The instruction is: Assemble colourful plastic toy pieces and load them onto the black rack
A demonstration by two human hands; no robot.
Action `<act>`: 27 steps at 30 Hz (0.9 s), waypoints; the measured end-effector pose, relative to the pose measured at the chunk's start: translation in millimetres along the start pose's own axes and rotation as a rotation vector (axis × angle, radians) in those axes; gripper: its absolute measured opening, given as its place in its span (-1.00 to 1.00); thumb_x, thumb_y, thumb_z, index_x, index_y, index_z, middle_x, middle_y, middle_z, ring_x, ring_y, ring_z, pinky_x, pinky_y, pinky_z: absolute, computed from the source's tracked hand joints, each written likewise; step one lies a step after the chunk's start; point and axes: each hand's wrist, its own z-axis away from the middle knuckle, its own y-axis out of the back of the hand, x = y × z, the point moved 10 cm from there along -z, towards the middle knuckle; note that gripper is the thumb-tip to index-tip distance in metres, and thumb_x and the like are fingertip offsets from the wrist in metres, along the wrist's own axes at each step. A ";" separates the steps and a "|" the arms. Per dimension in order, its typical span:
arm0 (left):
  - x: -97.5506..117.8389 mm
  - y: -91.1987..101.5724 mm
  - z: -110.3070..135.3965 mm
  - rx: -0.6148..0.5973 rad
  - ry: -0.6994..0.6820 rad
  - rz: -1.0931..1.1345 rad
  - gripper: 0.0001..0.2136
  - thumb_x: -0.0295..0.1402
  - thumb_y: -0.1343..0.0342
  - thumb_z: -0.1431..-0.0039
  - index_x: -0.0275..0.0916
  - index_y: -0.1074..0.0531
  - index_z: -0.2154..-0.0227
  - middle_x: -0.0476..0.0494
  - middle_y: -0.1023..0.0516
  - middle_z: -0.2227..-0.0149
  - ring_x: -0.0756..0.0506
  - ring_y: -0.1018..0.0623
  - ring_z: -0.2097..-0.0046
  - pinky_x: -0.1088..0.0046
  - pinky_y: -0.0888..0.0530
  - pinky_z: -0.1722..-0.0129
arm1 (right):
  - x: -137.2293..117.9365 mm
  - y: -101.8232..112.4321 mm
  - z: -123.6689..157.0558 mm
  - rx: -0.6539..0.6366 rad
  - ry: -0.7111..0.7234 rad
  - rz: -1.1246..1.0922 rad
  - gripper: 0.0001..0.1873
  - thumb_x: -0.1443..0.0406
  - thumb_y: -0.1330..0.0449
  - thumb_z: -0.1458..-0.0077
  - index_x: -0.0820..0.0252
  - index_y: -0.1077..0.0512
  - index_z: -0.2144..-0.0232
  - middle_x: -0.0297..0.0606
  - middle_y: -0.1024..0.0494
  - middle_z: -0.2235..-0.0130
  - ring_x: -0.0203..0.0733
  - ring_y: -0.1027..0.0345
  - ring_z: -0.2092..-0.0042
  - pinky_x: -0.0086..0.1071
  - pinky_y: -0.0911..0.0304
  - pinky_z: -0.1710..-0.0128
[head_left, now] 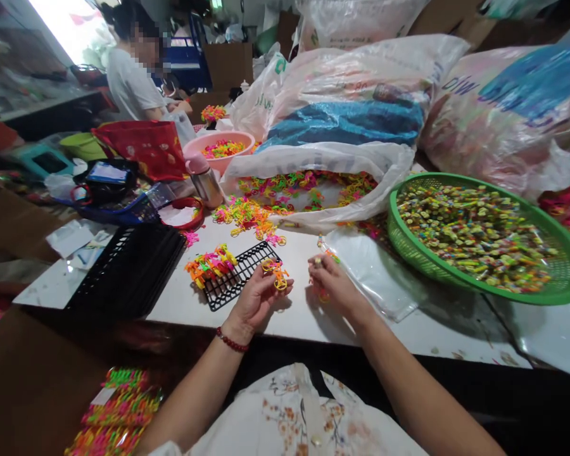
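My left hand [261,292] holds a small orange and yellow plastic toy bicycle [279,276] between thumb and fingers, palm turned up. Beside it my right hand [330,278] is closed, fingers curled together; bits of coloured plastic show around the fingers, but what they grip is mostly hidden. A black plastic grid tray [242,273] lies on the table to the left of my left hand. Several bright toy bicycles [209,266] stand in a row on its left part. Loose toy bicycles [247,214] are heaped behind the tray.
A green basket [456,288] of small wrapped pieces stands at right, by clear plastic bags [370,278]. Black trays [128,269] are stacked at left. Behind lie an open sack [313,155], a pink basin [247,140] and a flask [206,183]. Another person [130,82] sits back left.
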 end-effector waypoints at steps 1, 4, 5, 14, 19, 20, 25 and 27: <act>0.7 -3.6 1.5 0.005 -0.047 -0.029 -0.54 -0.40 -0.35 -0.01 -0.14 -0.36 0.01 -0.04 -0.55 0.19 -0.08 -0.62 0.20 0.39 -0.52 0.13 | 7.2 -5.3 18.0 -0.025 -0.036 -0.058 -0.65 0.09 -0.21 -0.08 0.12 -0.34 0.14 -0.46 -0.39 0.43 -0.38 -0.12 0.55 -0.46 -0.08 0.56; -2.0 -16.0 7.9 0.007 -0.186 -0.108 -0.58 -0.37 -0.38 0.03 -0.17 -0.40 0.09 -0.02 -0.52 0.13 0.01 -0.56 0.17 0.52 -0.47 0.15 | 24.4 -22.7 56.2 -0.083 -0.121 -0.137 -0.49 -0.08 -0.26 -0.02 0.15 -0.36 0.15 -0.37 -0.52 0.36 -0.48 0.02 0.63 -0.50 0.09 0.65; -4.7 -19.9 10.8 0.001 -0.219 -0.139 -0.59 -0.37 -0.38 0.03 -0.17 -0.40 0.11 -0.01 -0.52 0.13 0.02 -0.54 0.17 0.53 -0.46 0.15 | 28.2 -26.9 62.7 -0.093 -0.140 -0.177 -0.48 -0.10 -0.26 -0.01 0.15 -0.36 0.18 -0.35 -0.54 0.36 -0.50 0.07 0.65 -0.50 0.14 0.67; -24.4 -12.5 32.5 0.096 -0.075 -0.317 -0.51 -0.18 -0.42 0.05 -0.21 -0.40 0.08 -0.12 -0.53 0.10 -0.02 -0.54 0.12 0.51 -0.47 0.15 | -1.0 16.7 73.3 0.152 0.193 0.152 -0.74 0.10 -0.19 -0.18 0.17 -0.44 0.23 -0.25 -0.60 0.34 -0.32 -0.32 0.50 -0.45 -0.19 0.54; -35.6 -15.9 26.8 0.127 0.149 -0.152 -0.57 0.02 -0.28 -0.09 -0.32 -0.50 0.26 -0.16 -0.57 0.28 -0.01 -0.56 0.25 0.54 -0.51 0.25 | -41.9 -23.2 104.2 0.116 0.788 0.795 -0.69 0.42 -0.06 -0.21 0.24 -0.45 0.02 -0.03 -0.60 0.07 -0.11 -0.51 0.16 -0.34 -0.40 0.20; -38.1 -16.8 24.4 0.123 0.181 -0.112 -0.60 -0.02 -0.30 -0.09 -0.34 -0.51 0.30 -0.16 -0.57 0.30 0.00 -0.56 0.27 0.56 -0.51 0.26 | -41.1 -31.5 107.9 0.101 0.845 0.863 -0.67 0.45 -0.05 -0.21 0.24 -0.46 0.02 -0.03 -0.59 0.05 -0.12 -0.51 0.15 -0.34 -0.41 0.19; -44.6 -11.5 13.2 0.088 0.199 -0.076 -0.69 -0.45 -0.46 0.17 -0.40 -0.53 0.33 -0.15 -0.59 0.33 0.00 -0.56 0.31 0.57 -0.51 0.28 | -31.9 -39.1 111.8 0.052 0.891 0.812 -0.54 0.53 0.02 -0.18 0.21 -0.42 -0.06 -0.04 -0.53 -0.07 -0.12 -0.48 0.03 -0.32 -0.42 0.09; -42.8 -1.5 11.3 0.145 0.138 -0.083 -0.64 -0.48 -0.47 0.24 -0.37 -0.51 0.32 -0.09 -0.58 0.37 0.02 -0.55 0.36 0.59 -0.49 0.35 | -25.3 -29.7 104.1 0.028 0.757 0.642 -0.56 0.49 -0.02 -0.18 0.17 -0.39 -0.07 -0.07 -0.51 -0.07 -0.12 -0.45 0.00 -0.31 -0.41 0.07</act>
